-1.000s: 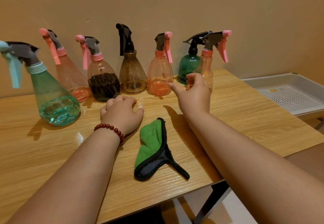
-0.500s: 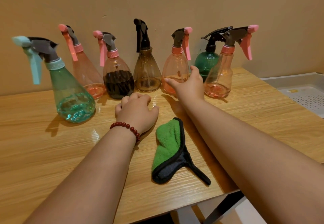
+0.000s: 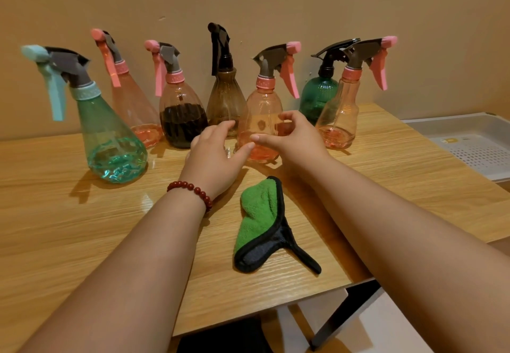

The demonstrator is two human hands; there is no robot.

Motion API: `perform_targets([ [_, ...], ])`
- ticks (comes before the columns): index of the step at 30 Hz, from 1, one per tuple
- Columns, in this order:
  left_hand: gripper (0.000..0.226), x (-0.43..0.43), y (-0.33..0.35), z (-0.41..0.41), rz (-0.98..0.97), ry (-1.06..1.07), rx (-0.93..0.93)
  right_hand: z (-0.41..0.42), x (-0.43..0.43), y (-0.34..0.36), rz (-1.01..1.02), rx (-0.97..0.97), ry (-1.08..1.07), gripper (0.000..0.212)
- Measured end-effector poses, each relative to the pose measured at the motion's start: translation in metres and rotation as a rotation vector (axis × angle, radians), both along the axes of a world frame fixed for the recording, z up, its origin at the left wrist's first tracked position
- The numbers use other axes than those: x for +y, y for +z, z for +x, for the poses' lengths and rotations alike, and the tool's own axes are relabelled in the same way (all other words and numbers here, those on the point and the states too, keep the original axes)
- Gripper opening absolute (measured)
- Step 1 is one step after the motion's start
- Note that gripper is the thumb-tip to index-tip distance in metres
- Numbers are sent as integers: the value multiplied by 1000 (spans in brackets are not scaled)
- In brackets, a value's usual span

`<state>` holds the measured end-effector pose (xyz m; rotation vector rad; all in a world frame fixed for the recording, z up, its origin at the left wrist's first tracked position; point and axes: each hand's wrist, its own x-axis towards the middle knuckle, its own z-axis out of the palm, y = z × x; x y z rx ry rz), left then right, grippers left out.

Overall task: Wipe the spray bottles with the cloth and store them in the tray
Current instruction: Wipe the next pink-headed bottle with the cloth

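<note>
Risk of toppling: the pink bottle [image 3: 262, 104] stands crowded between the brown bottle [image 3: 225, 98] and the slim bottle [image 3: 340, 115]; a sideways pull could knock them. Right grip [image 3: 295, 142] curls at its body; we cannot tell if clamped. Left grip [image 3: 212, 159] lies apart. Counter [image 3: 82, 228] opens toward the cloth [image 3: 259, 214]; the tray [image 3: 455, 123] lies past its right edge.

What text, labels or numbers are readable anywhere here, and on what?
No text is legible.
On the tray: a small sticker, too small and blurred to read.
On the dark green bottle: embossed marks, unreadable.
On the peach bottle: a small emblem, unreadable.
</note>
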<state>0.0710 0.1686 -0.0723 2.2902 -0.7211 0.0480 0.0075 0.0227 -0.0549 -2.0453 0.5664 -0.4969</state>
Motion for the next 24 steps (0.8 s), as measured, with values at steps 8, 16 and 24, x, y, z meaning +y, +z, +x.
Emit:
perform_targets([
  [8, 90, 20, 12, -6, -282, -205, 160, -24, 18, 9, 97, -34, 157, 75],
  [16, 102, 35, 15, -6, -341, -324, 322, -44, 37, 12, 247, -49, 230, 62],
  [24, 105, 36, 11, 0, -365, -270, 314, -82, 54, 4, -262, 146, 106, 46],
])
